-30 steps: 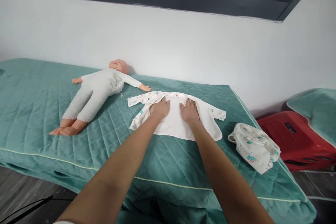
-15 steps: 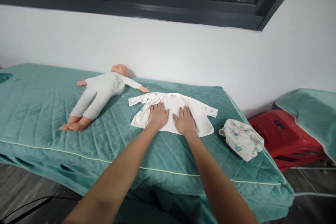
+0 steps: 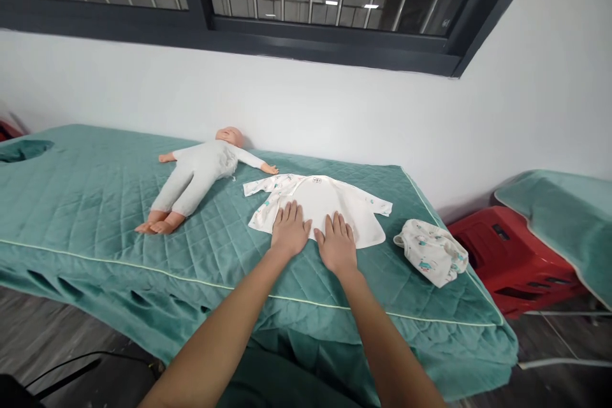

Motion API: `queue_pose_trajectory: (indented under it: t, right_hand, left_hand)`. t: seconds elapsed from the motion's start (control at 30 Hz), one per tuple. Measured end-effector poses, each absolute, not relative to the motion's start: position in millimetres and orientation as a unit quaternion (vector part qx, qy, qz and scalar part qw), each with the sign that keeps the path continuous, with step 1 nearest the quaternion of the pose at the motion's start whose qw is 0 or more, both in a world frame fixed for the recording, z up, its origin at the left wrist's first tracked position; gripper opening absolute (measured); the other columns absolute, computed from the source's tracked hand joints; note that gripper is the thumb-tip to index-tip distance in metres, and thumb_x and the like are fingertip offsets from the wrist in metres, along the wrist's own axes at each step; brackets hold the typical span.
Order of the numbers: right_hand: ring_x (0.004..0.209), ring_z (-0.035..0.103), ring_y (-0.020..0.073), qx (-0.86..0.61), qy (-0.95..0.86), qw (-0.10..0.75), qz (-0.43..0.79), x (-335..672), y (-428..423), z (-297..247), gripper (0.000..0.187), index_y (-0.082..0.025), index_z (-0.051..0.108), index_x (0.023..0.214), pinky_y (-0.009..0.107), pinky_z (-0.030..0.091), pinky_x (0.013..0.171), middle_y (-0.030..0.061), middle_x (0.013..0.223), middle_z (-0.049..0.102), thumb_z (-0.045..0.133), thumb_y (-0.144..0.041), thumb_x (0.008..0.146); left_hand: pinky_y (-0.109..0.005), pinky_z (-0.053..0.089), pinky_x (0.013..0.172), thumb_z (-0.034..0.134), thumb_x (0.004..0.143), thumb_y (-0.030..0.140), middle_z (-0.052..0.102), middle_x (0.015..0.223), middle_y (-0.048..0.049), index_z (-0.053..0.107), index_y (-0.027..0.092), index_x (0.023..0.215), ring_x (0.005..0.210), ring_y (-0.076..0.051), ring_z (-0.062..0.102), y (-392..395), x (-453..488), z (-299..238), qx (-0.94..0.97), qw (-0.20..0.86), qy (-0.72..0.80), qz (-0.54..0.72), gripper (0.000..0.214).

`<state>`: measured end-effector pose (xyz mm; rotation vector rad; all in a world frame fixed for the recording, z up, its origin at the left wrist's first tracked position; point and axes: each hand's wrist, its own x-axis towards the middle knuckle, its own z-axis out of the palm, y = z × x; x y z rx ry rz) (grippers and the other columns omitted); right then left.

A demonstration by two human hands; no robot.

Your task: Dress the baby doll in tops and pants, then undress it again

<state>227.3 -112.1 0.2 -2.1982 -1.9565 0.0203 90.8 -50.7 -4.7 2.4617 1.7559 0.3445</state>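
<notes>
Head view: both bare arms reach forward over the near edge of a bed (image 3: 95, 204) covered in a teal quilted spread. The left hand (image 3: 289, 231) and right hand (image 3: 337, 245) lie palm down, side by side and nearly touching. The fingers (image 3: 288, 213) are released and spread flat, grasping nothing, with their tips on the lower hem of a white baby shirt (image 3: 320, 199).

The baby shirt lies flat in the middle of the bed, with its neck toward the wall and its sleeves out to either side. A printed layer shows along its left edge.

A baby doll (image 3: 198, 169) in a pale suit lies face up, left of the shirt. Its head is at the wall and one arm reaches toward the shirt's left sleeve. A small bundle of printed cloth (image 3: 433, 250) sits to the right of the shirt, apart from it, near the bed's right edge.

Beyond the bed on the right are a red plastic stool (image 3: 516, 255) and a second teal cover (image 3: 564, 213). A dark-framed window (image 3: 310, 19) runs above the white wall.
</notes>
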Motion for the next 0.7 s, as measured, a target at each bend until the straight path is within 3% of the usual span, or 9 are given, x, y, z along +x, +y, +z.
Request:
queue_pose_trajectory:
  t: [0.23, 0.33, 0.5, 0.6, 0.7]
  right_hand:
    - [0.155, 0.02, 0.0297, -0.714, -0.686, 0.141, -0.003, 215.1, -157.6, -7.5, 0.067, -0.007, 0.039, 0.155, 0.048, 0.02, 0.123, 0.0188, 0.165, 0.027, 0.029, -0.05, 0.104]
    - [0.155, 0.021, 0.029, -0.686, -0.707, 0.171, 0.015, 211.2, -179.8, -11.4, 0.065, -0.01, 0.039, 0.155, 0.049, 0.021, 0.124, 0.0157, 0.166, 0.026, 0.032, -0.05, 0.103]
    - [0.155, 0.022, 0.0272, -0.655, -0.699, 0.254, 0.134, 213.1, -180.9, -1.2, 0.064, -0.015, 0.039, 0.155, 0.049, 0.026, 0.124, 0.0119, 0.165, 0.031, 0.039, -0.05, 0.101]
    - [0.149, 0.035, 0.0255, -0.654, -0.653, 0.323, 0.204, 213.0, -143.6, 14.2, 0.062, -0.02, 0.039, 0.153, 0.045, 0.033, 0.121, 0.0105, 0.16, 0.039, 0.044, -0.048, 0.099]
    - [0.131, 0.056, 0.0265, -0.647, -0.633, 0.333, 0.264, 206.1, -80.8, 30.4, 0.062, -0.022, 0.036, 0.153, 0.043, 0.047, 0.108, 0.0125, 0.154, 0.047, 0.047, -0.046, 0.097]
  left_hand:
    - [-0.049, 0.026, 0.125, 0.025, 0.104, 0.044, 0.038, 0.161, -0.0151, 0.045, 0.007, 0.15, 0.152, -0.029, 0.031, -88.5, 75.8, -11.0, 0.828, 0.012, 0.538, 0.16, 0.062]
    - [-0.049, 0.03, 0.124, 0.032, 0.104, 0.041, 0.046, 0.157, -0.0126, 0.051, 0.011, 0.145, 0.149, -0.027, 0.036, -105.1, 59.7, -16.8, 0.839, 0.007, 0.499, 0.218, 0.054]
    - [-0.048, 0.032, 0.124, 0.041, 0.099, 0.02, 0.055, 0.149, -0.0082, 0.06, 0.019, 0.132, 0.148, -0.024, 0.037, -103.6, 14.9, -26.7, 0.798, -0.015, 0.48, 0.364, 0.038]
    - [-0.052, 0.034, 0.121, 0.043, 0.096, 0.014, 0.059, 0.144, -0.0096, 0.06, 0.02, 0.132, 0.144, -0.026, 0.043, -84.8, -10.0, -29.2, 0.772, -0.008, 0.514, 0.375, 0.04]
    - [-0.049, 0.04, 0.115, 0.047, 0.093, 0.015, 0.063, 0.139, -0.0086, 0.059, 0.02, 0.133, 0.136, -0.027, 0.05, -63.7, -22.4, -28.0, 0.758, 0.014, 0.542, 0.362, 0.043]
